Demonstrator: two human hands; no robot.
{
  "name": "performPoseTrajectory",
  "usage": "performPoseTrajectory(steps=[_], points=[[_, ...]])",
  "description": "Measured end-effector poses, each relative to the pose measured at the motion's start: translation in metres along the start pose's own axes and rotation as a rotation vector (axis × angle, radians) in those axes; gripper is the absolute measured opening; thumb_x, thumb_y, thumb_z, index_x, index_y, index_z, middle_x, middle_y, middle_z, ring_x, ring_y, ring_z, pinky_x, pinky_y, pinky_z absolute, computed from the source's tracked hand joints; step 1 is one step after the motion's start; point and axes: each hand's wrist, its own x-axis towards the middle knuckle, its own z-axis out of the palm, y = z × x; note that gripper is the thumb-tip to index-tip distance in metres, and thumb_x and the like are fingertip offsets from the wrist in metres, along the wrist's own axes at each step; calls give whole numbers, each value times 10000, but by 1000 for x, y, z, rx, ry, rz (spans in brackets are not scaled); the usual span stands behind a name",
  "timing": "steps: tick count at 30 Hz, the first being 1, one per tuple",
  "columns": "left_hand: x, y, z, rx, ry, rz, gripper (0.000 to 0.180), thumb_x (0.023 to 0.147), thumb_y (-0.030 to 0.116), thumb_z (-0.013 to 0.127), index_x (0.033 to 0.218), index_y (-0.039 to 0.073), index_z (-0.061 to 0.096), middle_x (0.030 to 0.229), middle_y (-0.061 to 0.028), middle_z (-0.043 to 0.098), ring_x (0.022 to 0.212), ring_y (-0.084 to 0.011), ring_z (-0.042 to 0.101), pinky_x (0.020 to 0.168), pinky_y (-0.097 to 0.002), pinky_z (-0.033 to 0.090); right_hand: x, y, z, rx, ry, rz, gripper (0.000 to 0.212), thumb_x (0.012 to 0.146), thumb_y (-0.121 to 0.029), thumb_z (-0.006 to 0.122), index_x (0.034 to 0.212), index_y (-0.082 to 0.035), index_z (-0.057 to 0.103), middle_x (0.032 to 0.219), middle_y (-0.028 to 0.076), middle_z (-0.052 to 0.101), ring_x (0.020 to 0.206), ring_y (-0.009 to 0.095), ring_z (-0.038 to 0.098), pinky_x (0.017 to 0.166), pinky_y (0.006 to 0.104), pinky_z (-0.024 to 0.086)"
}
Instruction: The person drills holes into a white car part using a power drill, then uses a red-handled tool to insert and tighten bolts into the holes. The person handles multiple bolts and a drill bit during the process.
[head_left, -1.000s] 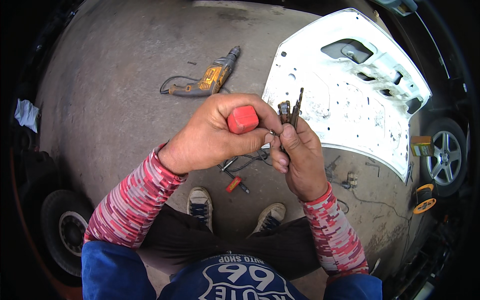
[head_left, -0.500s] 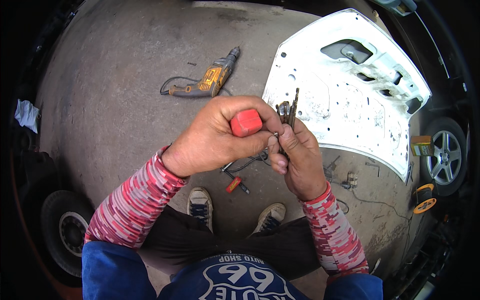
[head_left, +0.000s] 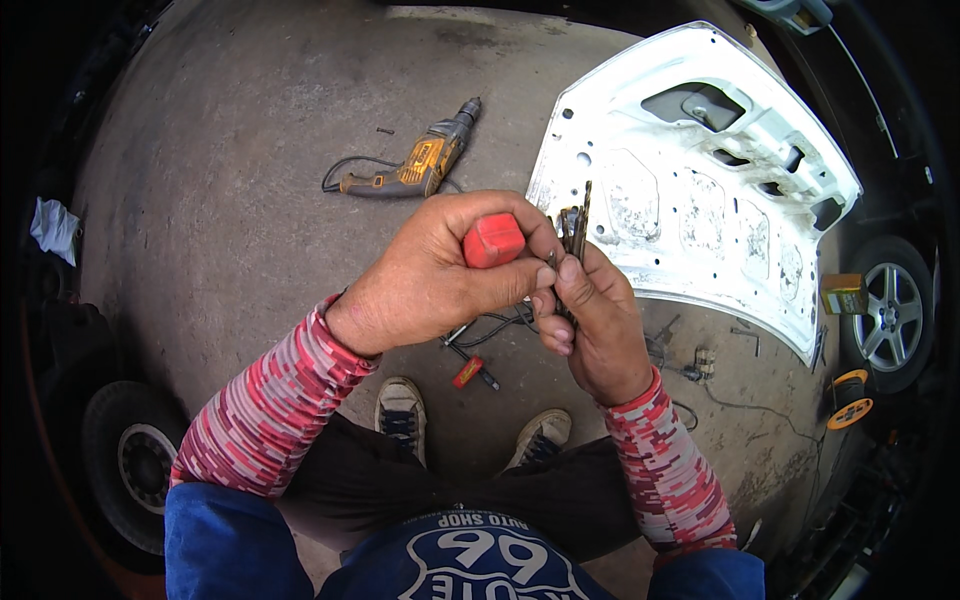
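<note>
My left hand [head_left: 430, 265] is closed with a small red box-shaped piece [head_left: 494, 240] tucked in its curled fingers; most of that piece is hidden. Its thumb and forefinger also pinch near the tip of a thin metal bit [head_left: 552, 257]. Fingers wrapped, my right hand [head_left: 605, 325] grips a bundle of several drill bits [head_left: 578, 228], their fluted ends pointing up and away from me. Both hands meet at the fingertips above the floor. The bits' lower ends are covered by the right hand's fingers.
A yellow and grey corded drill [head_left: 425, 155] lies beyond my left hand. At right is a white car hood panel [head_left: 640, 180]. A red-handled tool [head_left: 468, 372] and cable lie near my shoes. A wheel [head_left: 890, 312], a small box [head_left: 845, 294] and an orange spool [head_left: 850, 400] stand far right.
The bundle of drill bits has tilted slightly to the left and sunk a little with my right hand. My left hand keeps the red piece almost in place.
</note>
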Motion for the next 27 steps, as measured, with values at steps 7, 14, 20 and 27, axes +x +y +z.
performPoseTrajectory(steps=[7, 14, 20, 27], points=[[-1, 1, 0, -79, 6, -64, 145, 913, 3, 713, 1036, 25, 639, 1032, -43, 682, 932, -99, 656, 815, -257, 557, 0, 0, 1, 7, 8, 28, 364, 1079, -319, 507, 1296, -31, 556, 828, -6, 551, 588, 31, 416, 502, 172, 341], [0, -2, 1, -110, 24, -52, 142, 911, 6, 723, 1025, 22, 639, 1017, -44, 684, 928, -103, 650, 823, -262, 553, 0, -1, 2, 23, -30, 3, 324, 1091, -297, 486, 1279, -51, 582, 839, -15, 552, 580, 18, 410, 489, 158, 347], [-1, -3, 2, -136, 32, -72, 158, 897, 33, 759, 1004, 25, 644, 979, -35, 684, 904, -101, 641, 817, -261, 545, 0, 0, 2, 24, -32, 1, 324, 1095, -291, 475, 1273, -42, 582, 842, -12, 553, 584, 18, 408, 491, 161, 349], [-2, -2, 2, -149, 35, -86, 165, 892, 38, 768, 1001, 27, 644, 964, -28, 683, 893, -97, 639, 815, -259, 542, -1, 1, 2, 25, -44, 3, 328, 1095, -294, 478, 1276, -41, 582, 843, -11, 553, 589, 19, 406, 492, 161, 347]])
